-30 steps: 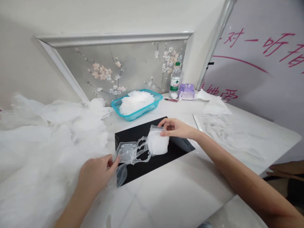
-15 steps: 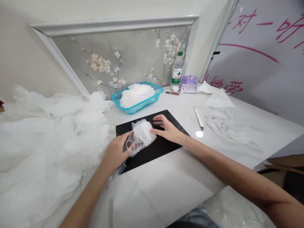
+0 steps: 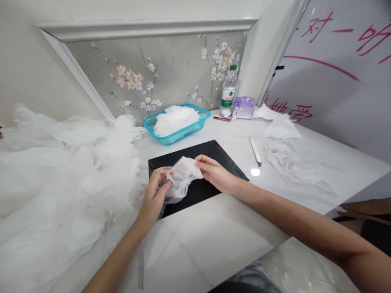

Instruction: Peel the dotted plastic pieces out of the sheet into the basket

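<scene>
A thin, crumpled, see-through white sheet is stretched between my two hands above a black board. My left hand pinches its left side, with loose folds hanging below the fingers. At its right edge my right hand has thumb and fingers closed on it. Whether it is one layer or several I cannot tell. Just behind the board stands a blue basket holding a pile of similar white pieces.
A large heap of white sheets covers the table's left side. To the right lie a white cutter knife and flimsy white scraps. At the back are a water bottle, a purple tissue pack and small red snips.
My right hand has closed on the sheet's right edge, where its fingers were spread before. The rounded white bundle is now pulled out wider and flatter.
</scene>
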A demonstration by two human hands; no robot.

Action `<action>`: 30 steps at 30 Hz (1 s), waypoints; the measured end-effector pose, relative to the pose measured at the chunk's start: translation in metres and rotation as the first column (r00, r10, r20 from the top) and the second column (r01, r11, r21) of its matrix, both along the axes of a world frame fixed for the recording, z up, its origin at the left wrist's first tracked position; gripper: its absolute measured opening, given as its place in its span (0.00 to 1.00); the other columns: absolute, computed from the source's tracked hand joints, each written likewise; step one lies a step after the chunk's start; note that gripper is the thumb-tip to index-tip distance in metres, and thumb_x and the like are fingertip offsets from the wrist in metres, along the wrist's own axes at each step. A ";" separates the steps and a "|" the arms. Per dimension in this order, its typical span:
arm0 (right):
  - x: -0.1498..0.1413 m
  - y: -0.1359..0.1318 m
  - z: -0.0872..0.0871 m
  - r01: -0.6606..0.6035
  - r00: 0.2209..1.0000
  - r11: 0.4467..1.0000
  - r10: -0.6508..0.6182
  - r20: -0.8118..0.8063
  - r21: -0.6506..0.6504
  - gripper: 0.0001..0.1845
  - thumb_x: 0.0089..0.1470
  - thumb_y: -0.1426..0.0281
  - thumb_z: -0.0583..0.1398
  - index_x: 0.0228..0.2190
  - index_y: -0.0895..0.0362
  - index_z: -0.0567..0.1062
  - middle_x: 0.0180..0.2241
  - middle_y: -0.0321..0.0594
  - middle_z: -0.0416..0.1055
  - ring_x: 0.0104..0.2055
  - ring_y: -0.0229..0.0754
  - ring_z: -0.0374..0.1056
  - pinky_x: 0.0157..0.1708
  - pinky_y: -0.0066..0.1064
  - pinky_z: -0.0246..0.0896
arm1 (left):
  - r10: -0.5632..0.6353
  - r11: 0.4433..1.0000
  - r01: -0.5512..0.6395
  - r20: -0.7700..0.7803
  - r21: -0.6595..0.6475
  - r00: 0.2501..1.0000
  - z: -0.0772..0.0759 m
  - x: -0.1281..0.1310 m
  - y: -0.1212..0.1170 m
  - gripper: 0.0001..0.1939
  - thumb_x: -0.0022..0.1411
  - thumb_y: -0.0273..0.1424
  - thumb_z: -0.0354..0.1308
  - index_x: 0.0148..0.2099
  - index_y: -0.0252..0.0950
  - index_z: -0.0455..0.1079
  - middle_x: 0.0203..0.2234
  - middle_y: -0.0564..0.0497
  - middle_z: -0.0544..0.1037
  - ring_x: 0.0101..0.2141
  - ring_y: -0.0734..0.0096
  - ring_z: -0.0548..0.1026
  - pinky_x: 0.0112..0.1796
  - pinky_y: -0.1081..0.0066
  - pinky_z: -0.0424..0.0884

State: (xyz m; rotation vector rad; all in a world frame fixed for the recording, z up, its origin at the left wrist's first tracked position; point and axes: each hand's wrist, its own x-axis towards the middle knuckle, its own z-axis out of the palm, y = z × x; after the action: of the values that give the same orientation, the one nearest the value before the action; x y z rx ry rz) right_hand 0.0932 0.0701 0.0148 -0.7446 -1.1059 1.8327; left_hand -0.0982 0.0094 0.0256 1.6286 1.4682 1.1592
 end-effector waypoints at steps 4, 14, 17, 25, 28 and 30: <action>0.001 0.000 -0.001 -0.075 0.980 0.979 0.037 -0.196 -0.189 0.08 0.48 0.67 0.61 0.25 0.56 0.67 0.26 0.32 0.63 0.30 0.34 0.62 0.37 0.28 0.59 | 0.252 0.965 -0.222 0.274 -0.138 0.928 0.001 -0.005 0.007 0.21 0.54 0.40 0.57 0.49 0.41 0.63 0.42 0.51 0.71 0.30 0.76 0.71 0.28 0.76 0.66; 0.000 0.005 -0.004 -0.065 0.982 0.973 0.023 -0.188 -0.223 0.06 0.52 0.68 0.55 0.30 0.57 0.71 0.31 0.36 0.69 0.34 0.37 0.65 0.42 0.30 0.61 | 0.098 0.971 -0.083 0.060 -0.222 0.993 0.002 0.003 0.000 0.24 0.46 0.40 0.65 0.44 0.35 0.72 0.40 0.46 0.77 0.42 0.59 0.73 0.42 0.66 0.68; 0.004 0.005 0.003 -0.036 0.988 0.979 0.005 -0.151 -0.201 0.05 0.51 0.68 0.57 0.27 0.56 0.69 0.29 0.35 0.68 0.32 0.37 0.65 0.39 0.30 0.62 | 0.066 0.971 -0.059 0.022 -0.233 0.998 0.003 0.004 -0.002 0.16 0.50 0.42 0.61 0.36 0.35 0.73 0.31 0.49 0.78 0.36 0.62 0.74 0.37 0.68 0.68; 0.021 0.018 0.009 0.324 0.943 0.937 -0.331 0.037 0.134 0.10 0.49 0.63 0.59 0.25 0.55 0.64 0.37 0.36 0.69 0.49 0.42 0.63 0.53 0.37 0.53 | 0.127 0.991 -0.110 -0.284 0.076 0.951 0.018 -0.013 -0.005 0.11 0.56 0.39 0.57 0.27 0.37 0.65 0.20 0.58 0.65 0.23 0.77 0.62 0.26 0.76 0.58; 0.028 0.024 0.006 0.378 0.870 0.828 -0.471 0.149 0.414 0.10 0.52 0.60 0.57 0.30 0.54 0.64 0.48 0.40 0.66 0.58 0.43 0.56 0.58 0.41 0.44 | 0.141 0.988 -0.119 -0.251 0.100 0.958 0.022 -0.018 -0.005 0.11 0.57 0.40 0.55 0.30 0.38 0.64 0.21 0.59 0.66 0.23 0.77 0.63 0.26 0.77 0.59; 0.030 0.026 0.003 0.245 0.841 0.761 -0.475 0.259 0.601 0.15 0.51 0.59 0.58 0.39 0.53 0.64 0.53 0.43 0.62 0.59 0.44 0.54 0.59 0.42 0.44 | 0.133 0.991 -0.129 -0.114 0.041 0.985 0.022 -0.020 -0.002 0.12 0.58 0.41 0.54 0.32 0.38 0.63 0.22 0.58 0.67 0.24 0.77 0.65 0.26 0.77 0.61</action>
State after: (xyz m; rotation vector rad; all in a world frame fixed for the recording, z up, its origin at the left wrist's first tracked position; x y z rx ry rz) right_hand 0.1230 0.0958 0.0182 -0.9249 -1.5309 0.9604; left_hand -0.1185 0.0072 0.0478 1.6679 1.6592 1.1835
